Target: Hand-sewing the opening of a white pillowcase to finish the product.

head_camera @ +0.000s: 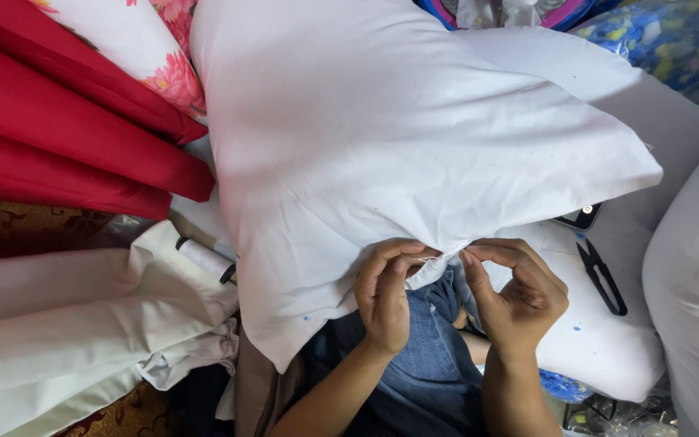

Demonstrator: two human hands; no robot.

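Note:
A big stuffed white pillow (382, 137) lies across my lap and fills the middle of the head view. My left hand (386, 291) pinches the pillow's near edge between thumb and fingers. My right hand (515, 287) pinches the same edge right beside it, fingertips almost touching the left hand's. The cloth bunches up between the two hands. Whether a needle or thread is held there cannot be made out. Blue denim (426, 364) shows under the hands.
Black thread snips (602, 277) lie on another white pillow (608, 348) at the right, near a dark phone (580, 217). Folded red cloth (66, 121) is stacked at the left, white cloth (66, 324) below it, with a spool (204, 259) between.

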